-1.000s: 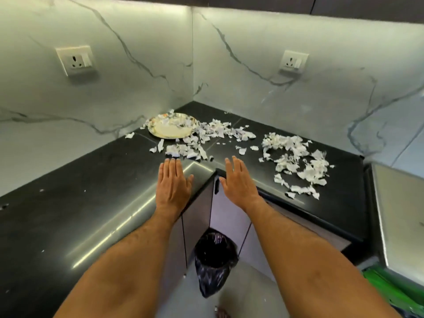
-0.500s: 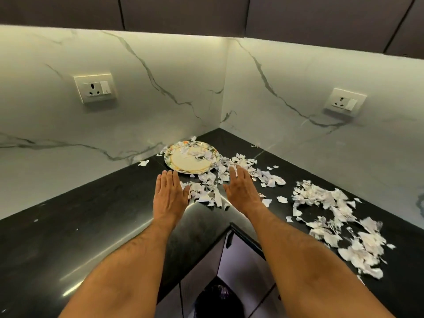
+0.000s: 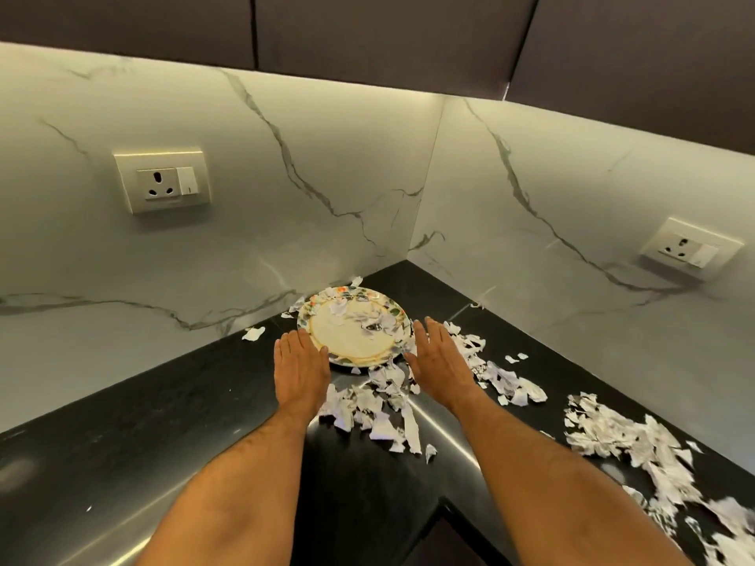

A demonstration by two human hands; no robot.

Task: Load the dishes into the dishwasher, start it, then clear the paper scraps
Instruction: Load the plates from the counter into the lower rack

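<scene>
On the far left of my view a wall socket point(image 3: 162, 181) sits in the marble backsplash point(image 3: 253, 222), above the black countertop point(image 3: 122, 435). One stray paper scrap point(image 3: 253, 333) lies alone on the counter near the wall, left of the plate.

My left hand point(image 3: 301, 369) is stretched forward, palm down, fingers straight and together. It grips nothing; its fingertips point(image 3: 304, 336) reach the left rim of the plate and I cannot tell whether they touch it or just hover beside it.

The plate point(image 3: 347, 341) lies flat in the counter's corner, between my two hands. It has a cream middle and a flowered border, and torn paper pieces point(image 3: 376, 318) are strewn over its far right part.

In front of the plate, between my wrists, a heap of paper scraps point(image 3: 376, 406) covers the counter.

My right hand point(image 3: 439, 359) is likewise flat and open, fingers extended, holding nothing. It is at the plate's right edge, over some scraps, and contact with the rim is unclear.

Further right a small cluster of scraps point(image 3: 510, 381) trails away from that hand, and beyond it a large pile of shredded paper point(image 3: 637, 443) spreads toward the lower right corner, blurred there. A second wall socket point(image 3: 690, 249) is set in the right wall, beneath the dark upper cabinets point(image 3: 408, 30).
</scene>
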